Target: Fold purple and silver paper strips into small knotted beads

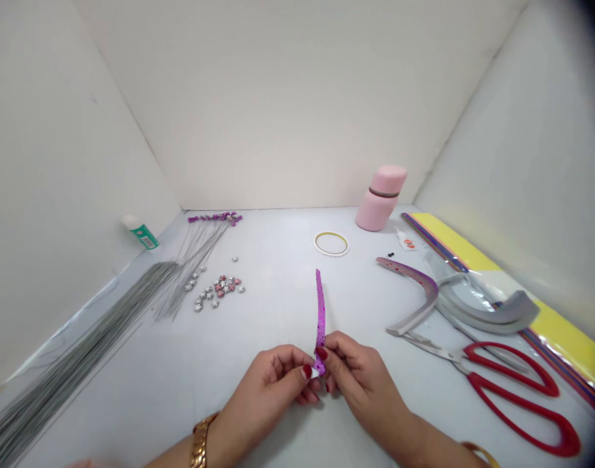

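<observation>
A narrow purple paper strip point(320, 305) with dark specks stands up from between my hands, its lower end bent into a small fold. My left hand point(285, 377) pinches the folded end, where a pale tip shows beside the thumb. My right hand point(353, 367) grips the strip just above the fold, thumb against forefinger. To the left lie several small folded paper stars point(222, 287), silver and pinkish. Behind them, purple and silver stars point(214, 218) sit at the ends of thin wires.
Red-handled scissors point(516, 390) lie at right, near curled paper strips point(419, 279) and yellow paper packs point(453, 240). A tape ring point(331, 244) and pink bottle point(380, 198) stand farther back. A wire bundle point(92, 344) and glue stick point(144, 234) are at left.
</observation>
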The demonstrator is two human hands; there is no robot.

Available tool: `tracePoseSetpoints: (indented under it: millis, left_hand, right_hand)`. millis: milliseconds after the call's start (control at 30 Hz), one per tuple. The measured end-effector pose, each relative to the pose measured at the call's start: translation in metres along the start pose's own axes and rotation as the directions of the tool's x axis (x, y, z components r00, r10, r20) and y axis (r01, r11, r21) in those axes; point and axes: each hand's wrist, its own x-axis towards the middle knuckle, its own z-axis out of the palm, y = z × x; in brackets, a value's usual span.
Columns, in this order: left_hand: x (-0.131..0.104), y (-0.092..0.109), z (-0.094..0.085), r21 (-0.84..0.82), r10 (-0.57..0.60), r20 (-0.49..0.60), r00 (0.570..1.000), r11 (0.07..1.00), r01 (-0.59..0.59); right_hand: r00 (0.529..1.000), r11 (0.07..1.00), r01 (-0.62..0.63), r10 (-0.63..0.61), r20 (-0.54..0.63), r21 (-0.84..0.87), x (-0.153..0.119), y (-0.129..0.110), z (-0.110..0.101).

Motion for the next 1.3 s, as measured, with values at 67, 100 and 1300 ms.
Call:
tracePoseSetpoints:
  millis: [67,100,1300]
  left_hand:
    - [-0.001,-0.002,0.0,0.029,0.059,-0.021,0.998,0.998,-0.058]
    - [-0.001,-0.002,0.0,0.044,0.07,-0.036,0.997,0.997,-0.069]
    - [-0.008,-0.004,-0.007,0.457,0.487,-0.261,0.834,0.823,-0.338]
  right_hand:
    - [1.0,1.0,-0.001,0.001,0.006,0.002,0.0,0.0,0.001]
    - [1.0,1.0,-0.002,0.002,0.011,0.005,0.001,0.0,0.001]
    - [0.971,0.925,-0.171,0.1,0.217,0.338,0.004,0.0,0.0]
